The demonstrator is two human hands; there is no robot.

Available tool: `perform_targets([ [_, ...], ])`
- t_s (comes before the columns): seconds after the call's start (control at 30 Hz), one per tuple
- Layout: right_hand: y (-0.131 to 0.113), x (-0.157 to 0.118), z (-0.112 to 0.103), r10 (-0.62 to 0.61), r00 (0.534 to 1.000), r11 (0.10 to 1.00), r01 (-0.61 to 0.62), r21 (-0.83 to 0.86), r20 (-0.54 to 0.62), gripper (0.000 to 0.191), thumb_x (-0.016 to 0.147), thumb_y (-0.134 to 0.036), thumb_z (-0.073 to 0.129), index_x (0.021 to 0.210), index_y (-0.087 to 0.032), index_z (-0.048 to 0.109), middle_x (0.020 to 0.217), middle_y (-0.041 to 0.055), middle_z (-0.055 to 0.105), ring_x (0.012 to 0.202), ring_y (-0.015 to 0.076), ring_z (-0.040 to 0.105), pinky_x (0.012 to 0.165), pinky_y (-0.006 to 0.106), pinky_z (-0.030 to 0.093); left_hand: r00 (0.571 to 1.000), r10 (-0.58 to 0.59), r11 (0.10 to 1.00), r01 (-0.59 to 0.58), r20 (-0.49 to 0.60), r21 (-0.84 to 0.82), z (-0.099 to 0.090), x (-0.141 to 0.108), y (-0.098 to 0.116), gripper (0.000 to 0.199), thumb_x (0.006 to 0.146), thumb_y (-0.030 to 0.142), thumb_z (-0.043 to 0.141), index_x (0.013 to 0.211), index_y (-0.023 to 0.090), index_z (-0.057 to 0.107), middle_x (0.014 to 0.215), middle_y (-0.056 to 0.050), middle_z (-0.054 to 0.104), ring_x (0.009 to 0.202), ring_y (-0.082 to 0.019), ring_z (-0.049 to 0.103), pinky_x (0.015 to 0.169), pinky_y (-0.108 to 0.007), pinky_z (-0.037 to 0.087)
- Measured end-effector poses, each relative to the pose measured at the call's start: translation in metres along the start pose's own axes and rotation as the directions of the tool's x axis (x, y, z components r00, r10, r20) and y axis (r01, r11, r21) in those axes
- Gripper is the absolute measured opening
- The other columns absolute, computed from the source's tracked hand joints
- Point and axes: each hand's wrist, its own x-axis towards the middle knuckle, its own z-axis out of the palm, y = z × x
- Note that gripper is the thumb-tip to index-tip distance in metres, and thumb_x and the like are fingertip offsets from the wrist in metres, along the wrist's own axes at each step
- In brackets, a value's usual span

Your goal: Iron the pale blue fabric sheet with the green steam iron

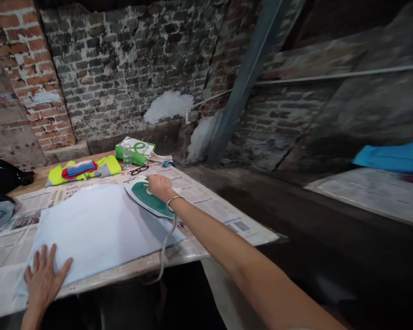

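A light blue-white cloth (pixel 92 229) lies spread flat on the newspaper-covered table (pixel 223 215). My left hand (pixel 44 277) rests with fingers spread on the cloth's near left corner. With my right hand (pixel 160 187) I grip the handle of a green and white iron (pixel 147 199), which sits at the cloth's far right edge. A pale cord hangs from the iron's rear over the table's front edge. The iron's underside is hidden.
Behind the cloth are a folded yellow garment (pixel 110 166) with red and blue cloth, a clear glass (pixel 127 156), a green-white bag (pixel 134 151) and black glasses (pixel 139 170). Dark items lie at far left. Another table (pixel 368 190) with blue cloth (pixel 392 156) stands right.
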Motion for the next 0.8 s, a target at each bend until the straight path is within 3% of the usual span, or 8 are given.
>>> perform_targets([
  [0.23, 0.016, -0.013, -0.022, 0.007, 0.999, 0.999, -0.005, -0.039, 0.051, 0.037, 0.088, -0.022, 0.055, 0.121, -0.008, 0.066, 0.118, 0.0220, 0.068, 0.110, 0.0263, 0.065, 0.081, 0.028, 0.046, 0.999, -0.033, 0.999, 0.034, 0.039, -0.008, -0.002, -0.001, 0.002, 0.073, 0.088, 0.060, 0.045, 0.150, 0.022, 0.037, 0.158, -0.013, 0.033, 0.146, -0.037, 0.027, 0.112, -0.059, 0.026],
  [0.47, -0.017, -0.068, -0.048, -0.298, 0.954, 0.954, 0.299, -0.016, 0.032, 0.035, 0.083, -0.025, 0.058, 0.114, -0.016, 0.069, 0.108, 0.0160, 0.073, 0.104, 0.0282, 0.067, 0.081, 0.032, 0.048, 0.993, -0.049, 0.999, 0.051, 0.110, -0.016, -0.013, 0.001, 0.003, 0.072, 0.090, 0.058, 0.041, 0.151, 0.020, 0.035, 0.160, -0.014, 0.029, 0.146, -0.037, 0.025, 0.111, -0.060, 0.026],
  [0.67, -0.067, -0.111, -0.032, -0.517, 0.855, 0.856, 0.516, 0.028, 0.043, 0.032, 0.083, -0.020, 0.055, 0.112, -0.016, 0.069, 0.101, 0.0147, 0.075, 0.096, 0.0276, 0.071, 0.075, 0.032, 0.049, 0.995, -0.041, 0.999, 0.042, 0.090, -0.011, -0.011, 0.004, 0.000, 0.072, 0.091, 0.060, 0.038, 0.151, 0.021, 0.035, 0.160, -0.013, 0.029, 0.146, -0.038, 0.026, 0.111, -0.060, 0.027],
  [0.8, -0.062, -0.118, -0.020, -0.541, 0.839, 0.841, 0.541, 0.020, 0.051, 0.032, 0.086, -0.020, 0.053, 0.114, -0.014, 0.068, 0.103, 0.0161, 0.074, 0.099, 0.0284, 0.070, 0.077, 0.032, 0.049, 0.996, -0.009, 0.999, 0.014, 0.091, -0.049, -0.007, 0.008, -0.006, 0.076, 0.089, 0.066, 0.038, 0.151, 0.022, 0.036, 0.160, -0.013, 0.029, 0.146, -0.038, 0.026, 0.110, -0.059, 0.029],
])
